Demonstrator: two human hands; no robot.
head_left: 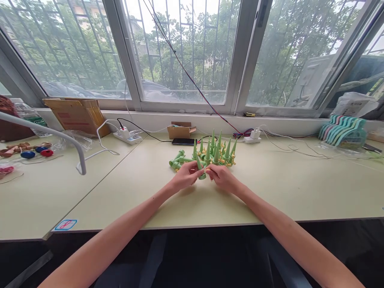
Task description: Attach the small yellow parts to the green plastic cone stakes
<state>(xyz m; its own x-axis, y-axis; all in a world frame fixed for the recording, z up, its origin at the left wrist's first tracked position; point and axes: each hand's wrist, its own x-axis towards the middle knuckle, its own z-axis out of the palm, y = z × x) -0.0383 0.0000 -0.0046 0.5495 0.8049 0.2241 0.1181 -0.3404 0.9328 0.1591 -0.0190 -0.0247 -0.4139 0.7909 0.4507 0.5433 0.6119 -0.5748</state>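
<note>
Over the middle of the table, my left hand (185, 177) is closed round a pointed green plastic cone (201, 173), its tip up and slightly tilted left. My right hand (222, 177) pinches a small yellow piece (207, 170) against the cone's right side; fingers partly hide the contact. Just beyond both hands, several similar green cones (213, 145) stand upright in a cluster, with small yellow parts (230, 161) on or among them. Green tube-like pieces (177, 160) lie at the cluster's left.
Behind the cluster are a dark phone (183, 141) and a small open cardboard box (181, 132). A power strip (128, 138) with cables sits back left, and a white adapter (253, 136) back right. A grey metal bar (69, 140) crosses the left; teal hangers (342, 131) stand far right.
</note>
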